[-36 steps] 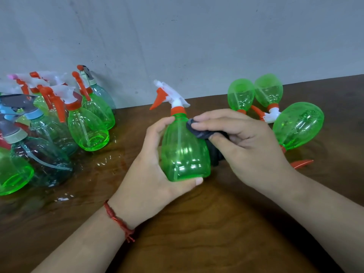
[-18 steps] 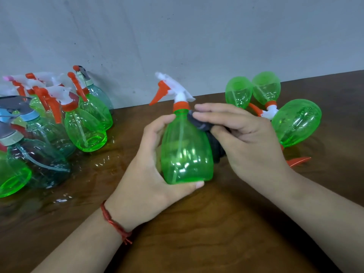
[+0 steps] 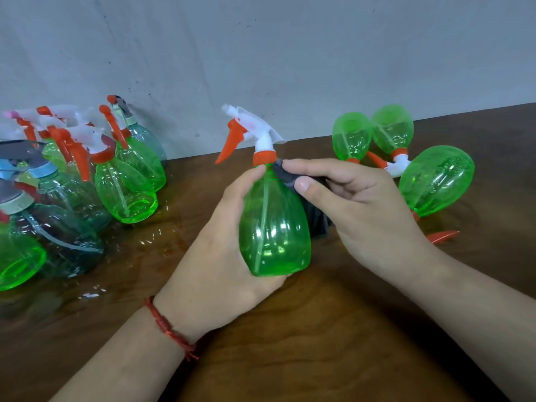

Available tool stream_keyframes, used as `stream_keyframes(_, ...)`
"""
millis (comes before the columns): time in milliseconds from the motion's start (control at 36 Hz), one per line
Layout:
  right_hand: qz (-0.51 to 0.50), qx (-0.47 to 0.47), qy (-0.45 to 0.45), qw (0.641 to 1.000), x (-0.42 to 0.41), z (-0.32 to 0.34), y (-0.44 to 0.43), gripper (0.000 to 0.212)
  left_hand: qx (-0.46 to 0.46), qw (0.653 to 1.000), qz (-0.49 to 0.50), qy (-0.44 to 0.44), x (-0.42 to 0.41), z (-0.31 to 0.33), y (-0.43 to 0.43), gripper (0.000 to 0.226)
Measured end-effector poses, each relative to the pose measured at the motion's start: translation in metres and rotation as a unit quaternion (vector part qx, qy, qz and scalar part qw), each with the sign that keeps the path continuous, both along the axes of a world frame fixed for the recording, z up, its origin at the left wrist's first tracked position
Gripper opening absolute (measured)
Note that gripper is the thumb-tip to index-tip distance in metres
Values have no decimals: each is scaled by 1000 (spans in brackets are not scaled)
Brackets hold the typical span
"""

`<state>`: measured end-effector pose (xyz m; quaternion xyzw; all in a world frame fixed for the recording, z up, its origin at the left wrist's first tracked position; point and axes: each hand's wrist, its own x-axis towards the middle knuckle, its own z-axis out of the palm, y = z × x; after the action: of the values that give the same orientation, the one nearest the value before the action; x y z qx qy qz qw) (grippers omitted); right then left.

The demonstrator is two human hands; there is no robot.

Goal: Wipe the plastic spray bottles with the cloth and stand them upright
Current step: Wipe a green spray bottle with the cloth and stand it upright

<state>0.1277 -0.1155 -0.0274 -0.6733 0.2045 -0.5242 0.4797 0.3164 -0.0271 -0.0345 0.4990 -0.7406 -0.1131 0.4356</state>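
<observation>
Three lying bottles [image 3: 436, 181], one held bottle [image 3: 272, 233], one cloth [image 3: 285, 175].

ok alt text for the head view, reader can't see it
The left hand grips a green spray bottle while the right hand presses a dark cloth against its neck. Upright bottles cluster at left on the wooden table; three green bottles lie at right.

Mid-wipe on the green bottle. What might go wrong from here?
1. The left hand grips the held bottle round its body, so the part under the palm may go unwiped by the cloth.
2. The upright bottles stand crowded at left; setting this one among them might topple some.
</observation>
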Motion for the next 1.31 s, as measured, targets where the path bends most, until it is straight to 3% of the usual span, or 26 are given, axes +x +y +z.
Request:
stream_keyframes(139,5,-32,20,999,0,-2,1,33,-7,999,28,-22,3,-2,0,116)
stream_keyframes(417,-17,-209,157,965,-1,-7,11,29,32,982,161,97,16,-5,-5,115)
stream_keyframes(528,-20,-186,144,972,-1,-9,9,29,38,983,139,114,13,-3,-6,113)
stream_keyframes(694,-22,-31,40,998,2,-5,-6,30,46,996,24,70,3,0,2,119)
stream_keyframes(833,51,81,-62,994,-4,4,-9,26,79,985,-72,138,-3,-1,3,127)
stream_keyframes(1111,-3,12,0,1000,-2,-4,-9,27,53,998,-21,29,4,-3,0,121)
stream_keyframes(1306,-6,-119,82,989,0,-11,2,26,18,994,91,61,17,-10,-8,120)
